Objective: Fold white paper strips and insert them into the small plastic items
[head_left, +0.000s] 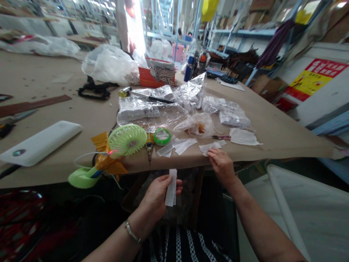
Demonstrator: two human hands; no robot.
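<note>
In front of the table edge, my left hand pinches a few narrow white printed labels between thumb and fingers, held upright. My right hand reaches to the table's front edge, its fingers together on a small pile of white labels. How many labels those fingertips grip is hidden. More printed labels lie fanned out to the left of that pile. A green-rimmed round container sits beside them. To the right are a pair of dark-tipped snips or tweezers and a white pouch.
A green fan stands at the table's edge, near a screwdriver-like tool. Clear bags of labels lie behind, with a hammer across them. A white power bank lies left. Bottles stand farther back.
</note>
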